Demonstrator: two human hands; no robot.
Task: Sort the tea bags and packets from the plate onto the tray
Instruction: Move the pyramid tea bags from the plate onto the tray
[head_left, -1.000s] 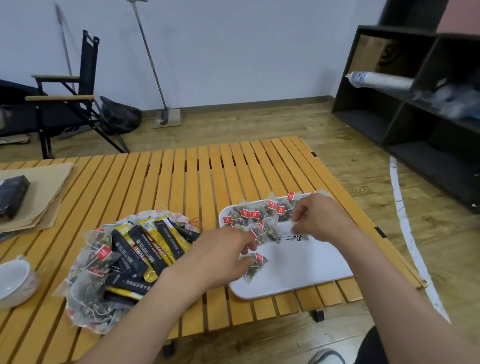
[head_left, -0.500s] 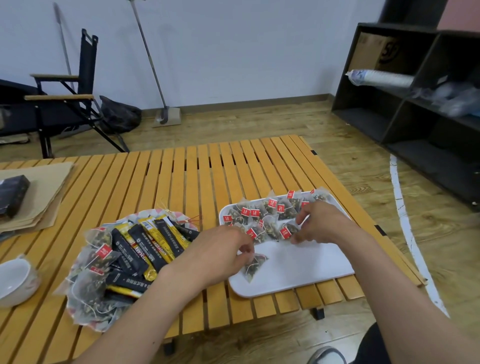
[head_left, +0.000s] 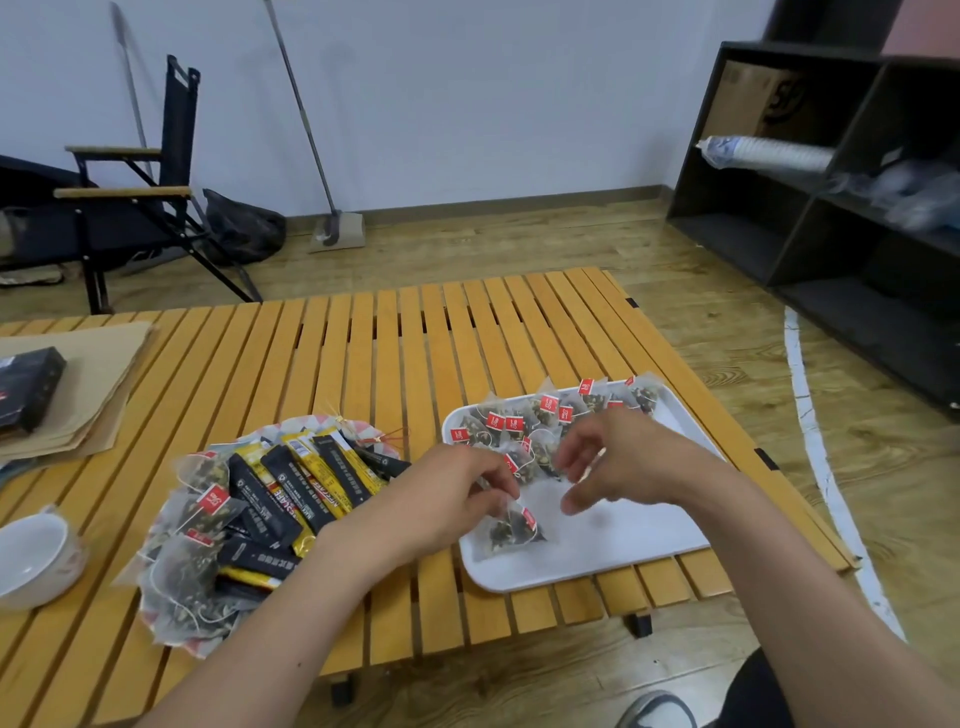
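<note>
- Left hand (head_left: 457, 499): at the centre of the frame, thumb and fingers pinching the top of one tea bag (head_left: 511, 530). The bag is at the lower-left part of the tray; whether it rests on the surface cannot be told.
- Right hand (head_left: 634, 462): just right of centre, above the tray, fingers loosely spread and slightly bent, holding nothing. Its outline is blurred.
- Tray (head_left: 623, 540): white and rectangular, right of centre on the slatted wooden table (head_left: 363, 353). Sorted tea bags (head_left: 545, 410) with red tags crowd its upper edge.
- Plate (head_left: 363, 434): patterned, left of centre, near the tray. It holds black and yellow stick packets (head_left: 311, 478) and, toward its lower left, unsorted tea bags (head_left: 187, 571).
- White bowl (head_left: 31, 556): at the left edge of the frame.
- Black box (head_left: 26, 389): on brown paper (head_left: 104, 374), at the left edge above the bowl.
</note>
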